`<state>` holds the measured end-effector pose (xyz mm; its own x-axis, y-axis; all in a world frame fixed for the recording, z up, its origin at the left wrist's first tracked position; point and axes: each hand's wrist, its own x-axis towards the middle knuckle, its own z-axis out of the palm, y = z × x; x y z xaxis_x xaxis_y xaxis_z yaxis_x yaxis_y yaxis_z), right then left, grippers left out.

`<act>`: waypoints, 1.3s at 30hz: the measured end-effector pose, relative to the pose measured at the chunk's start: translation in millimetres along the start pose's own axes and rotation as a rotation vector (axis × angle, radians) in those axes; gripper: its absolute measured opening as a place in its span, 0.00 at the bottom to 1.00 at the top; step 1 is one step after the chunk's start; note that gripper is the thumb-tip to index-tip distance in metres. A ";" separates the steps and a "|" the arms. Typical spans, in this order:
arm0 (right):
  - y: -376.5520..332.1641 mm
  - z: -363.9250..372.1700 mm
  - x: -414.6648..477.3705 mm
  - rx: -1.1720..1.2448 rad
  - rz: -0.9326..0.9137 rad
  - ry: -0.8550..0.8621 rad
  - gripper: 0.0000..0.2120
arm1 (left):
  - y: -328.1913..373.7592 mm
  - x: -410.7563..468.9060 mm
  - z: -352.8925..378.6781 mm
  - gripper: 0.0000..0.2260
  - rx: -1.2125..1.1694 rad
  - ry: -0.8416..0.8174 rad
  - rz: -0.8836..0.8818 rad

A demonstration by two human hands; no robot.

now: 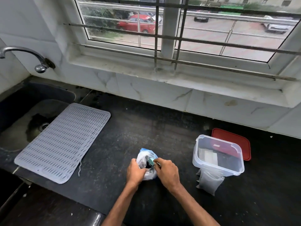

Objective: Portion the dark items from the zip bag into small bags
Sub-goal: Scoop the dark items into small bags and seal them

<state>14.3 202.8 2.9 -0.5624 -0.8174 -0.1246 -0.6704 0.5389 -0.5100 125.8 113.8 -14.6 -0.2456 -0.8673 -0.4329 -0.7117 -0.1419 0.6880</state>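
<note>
1. Zip bag stands near the counter's front edge, mouth up, dark items showing inside.
2. Left hand grips the bag's left side, fingers curled round it.
3. Right hand pinches a small teal scoop at the mouth; its load cannot be told.
4. Small bags lie to the right, against the clear tub, nearer the right hand. Judged: the coming transfer runs rightward.
</note>
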 end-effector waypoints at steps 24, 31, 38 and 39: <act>-4.5 6.9 -4.0 0.695 0.467 0.014 0.08 | -10.1 20.1 8.8 0.20 -0.346 0.013 0.013; -4.8 2.6 -9.4 0.680 0.483 0.009 0.08 | -3.5 10.5 5.9 0.25 -0.260 -0.029 0.062; -10.9 -3.6 -13.5 0.761 0.540 -0.042 0.08 | 3.2 3.7 7.1 0.29 -0.181 0.037 0.040; -11.8 -3.0 -14.2 0.753 0.532 -0.049 0.09 | 3.7 2.4 6.9 0.28 -0.179 0.056 0.031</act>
<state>28.7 208.6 13.2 -0.6734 -0.5172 -0.5282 0.1717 0.5855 -0.7922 118.0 114.5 -17.1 -0.2250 -0.8969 -0.3807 -0.5748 -0.1933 0.7951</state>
